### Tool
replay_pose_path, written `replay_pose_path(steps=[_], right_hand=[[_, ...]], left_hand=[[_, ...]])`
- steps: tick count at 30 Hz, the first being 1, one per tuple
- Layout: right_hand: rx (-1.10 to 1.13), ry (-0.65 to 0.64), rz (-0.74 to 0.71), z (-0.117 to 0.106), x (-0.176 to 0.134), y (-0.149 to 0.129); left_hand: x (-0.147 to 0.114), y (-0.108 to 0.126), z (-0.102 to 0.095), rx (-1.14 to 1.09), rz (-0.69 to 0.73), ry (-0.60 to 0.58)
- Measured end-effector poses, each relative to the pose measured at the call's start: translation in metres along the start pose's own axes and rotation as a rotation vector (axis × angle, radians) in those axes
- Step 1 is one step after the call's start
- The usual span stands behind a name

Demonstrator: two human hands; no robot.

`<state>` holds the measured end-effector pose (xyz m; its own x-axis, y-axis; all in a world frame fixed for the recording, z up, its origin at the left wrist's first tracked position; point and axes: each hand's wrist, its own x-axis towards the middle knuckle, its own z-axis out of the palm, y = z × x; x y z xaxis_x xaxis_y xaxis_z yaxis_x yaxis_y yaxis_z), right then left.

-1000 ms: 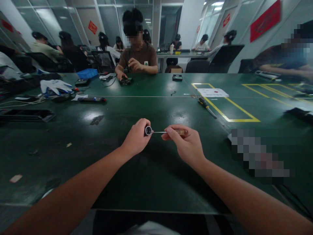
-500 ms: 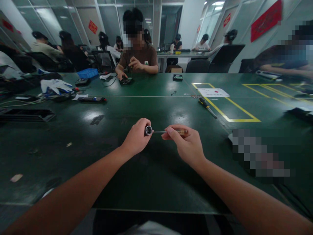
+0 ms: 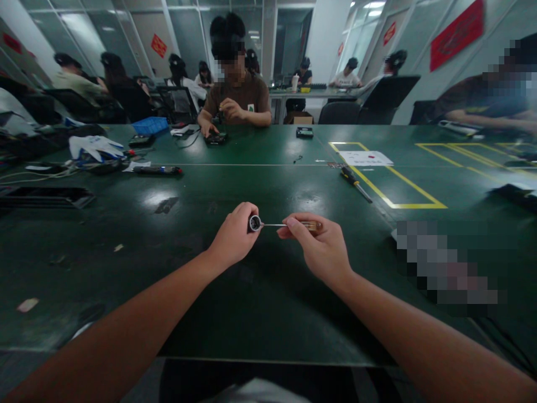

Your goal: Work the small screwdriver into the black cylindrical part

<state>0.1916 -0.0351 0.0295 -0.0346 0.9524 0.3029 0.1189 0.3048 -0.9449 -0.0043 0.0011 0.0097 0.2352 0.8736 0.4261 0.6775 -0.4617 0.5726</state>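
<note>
A black-and-yellow screwdriver (image 3: 354, 183) is laid on the dark green table (image 3: 268, 313), near yellow floor-style tape lines (image 3: 398, 184); white gloves (image 3: 94, 146) are piled far left.

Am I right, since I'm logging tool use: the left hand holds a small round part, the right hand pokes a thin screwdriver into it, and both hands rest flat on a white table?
Not quite. The table is dark green, not white, as the head view shows. The rest stands: the left hand holds the small round part, and the right hand points the thin screwdriver at it.
</note>
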Motion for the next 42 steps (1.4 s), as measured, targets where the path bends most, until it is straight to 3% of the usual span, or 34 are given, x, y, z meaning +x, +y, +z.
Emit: replay_pose_path(steps=[42], right_hand=[[0.014,-0.023,-0.041,-0.0003,0.0002,0.002]], left_hand=[[0.0008,-0.0004,0.001,-0.021,-0.006,0.0]])
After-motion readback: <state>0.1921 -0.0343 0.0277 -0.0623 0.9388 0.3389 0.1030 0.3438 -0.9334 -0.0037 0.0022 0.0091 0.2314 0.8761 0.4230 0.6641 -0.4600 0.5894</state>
